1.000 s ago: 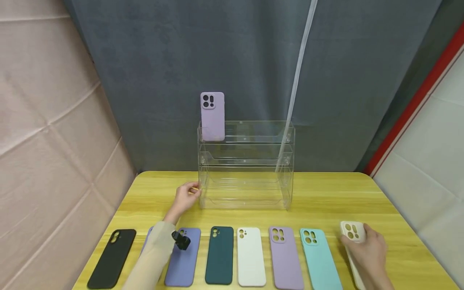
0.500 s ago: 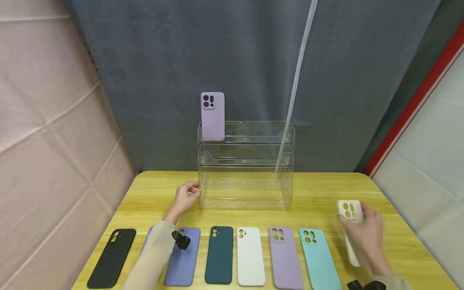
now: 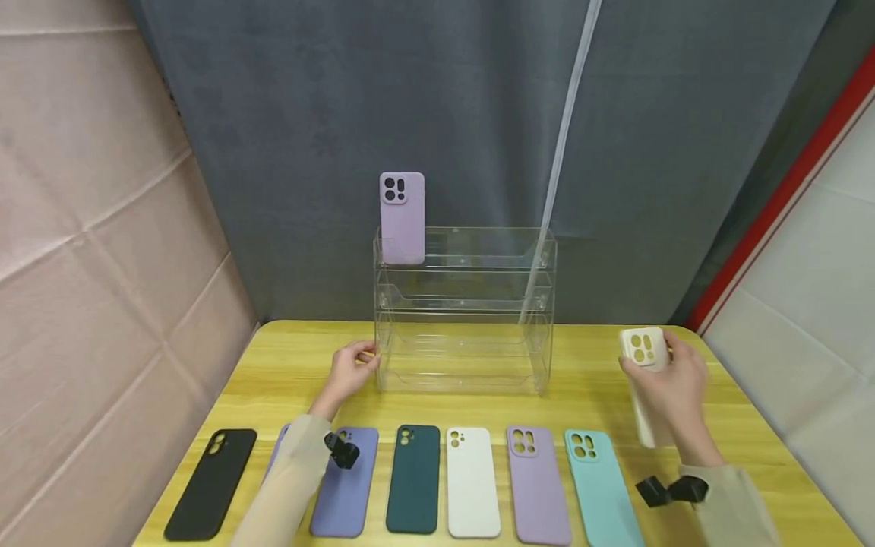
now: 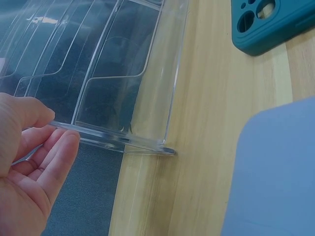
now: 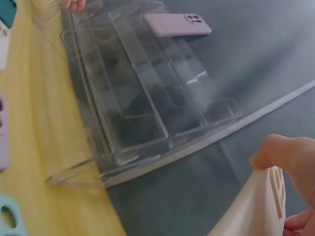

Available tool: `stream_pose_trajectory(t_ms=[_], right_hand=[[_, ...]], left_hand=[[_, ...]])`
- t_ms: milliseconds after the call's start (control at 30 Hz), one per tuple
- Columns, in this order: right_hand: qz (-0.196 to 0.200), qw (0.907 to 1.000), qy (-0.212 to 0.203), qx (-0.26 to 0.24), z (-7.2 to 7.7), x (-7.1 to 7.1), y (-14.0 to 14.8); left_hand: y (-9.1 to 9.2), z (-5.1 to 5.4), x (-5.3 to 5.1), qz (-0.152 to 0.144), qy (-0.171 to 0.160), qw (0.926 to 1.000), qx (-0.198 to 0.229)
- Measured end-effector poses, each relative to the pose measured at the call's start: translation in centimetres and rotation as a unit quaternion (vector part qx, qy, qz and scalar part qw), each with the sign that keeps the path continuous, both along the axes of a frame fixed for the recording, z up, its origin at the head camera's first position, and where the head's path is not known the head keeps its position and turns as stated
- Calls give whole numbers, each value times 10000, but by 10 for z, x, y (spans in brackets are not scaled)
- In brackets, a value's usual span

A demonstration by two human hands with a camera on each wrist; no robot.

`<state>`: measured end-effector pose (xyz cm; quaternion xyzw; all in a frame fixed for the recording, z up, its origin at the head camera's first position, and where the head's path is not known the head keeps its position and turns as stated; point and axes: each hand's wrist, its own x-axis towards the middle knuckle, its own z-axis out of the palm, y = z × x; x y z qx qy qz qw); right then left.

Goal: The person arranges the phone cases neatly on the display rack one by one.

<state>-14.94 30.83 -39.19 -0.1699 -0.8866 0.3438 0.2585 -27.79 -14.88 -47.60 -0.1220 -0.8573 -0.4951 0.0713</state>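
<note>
My left hand (image 3: 352,372) pinches the left side edge of a clear acrylic tiered display rack (image 3: 465,305); in the left wrist view, thumb and fingers lie on either side of that edge. A light purple phone case (image 3: 403,220) stands upright in the top tier, at its left end. To the right of the rack, raised above the table, my right hand (image 3: 677,384) grips a cream phone case (image 3: 645,422) by its sides near the camera cutouts. The right wrist view shows the thumb on that case's edge, with its lower part cut off by the frame.
Along the table front lie a black case (image 3: 210,485), a blue-purple case (image 3: 345,486), a dark green case (image 3: 413,479), a white case (image 3: 474,486), a purple case (image 3: 540,490) and a turquoise case (image 3: 604,486). Another blue-purple case is mostly behind my left sleeve (image 3: 287,479). A grey curtain (image 3: 307,152) hangs behind.
My right hand has lifted the cream case from the right end of the row and carried it away from me, slightly leftward. The left hand stays at the rack's edge.
</note>
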Motion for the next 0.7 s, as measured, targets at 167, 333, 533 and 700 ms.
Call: stream_pose_trajectory(t_ms=[167,333,533,700], right_hand=[[172,9995,83,-244,17,-15,-11],[380,9986,294,-226,33,-29,-24],[564,9970,406,-339,52,-43,-42],[697,9948,633,-387,69,-57,-57]], left_hand=[[0,0,0,-6,49,10000,25],[-1,2,3,-15,110,9999,31],[-2,1,3,25,61,10000,30],[-2,-1,3,49,104,9999,78]])
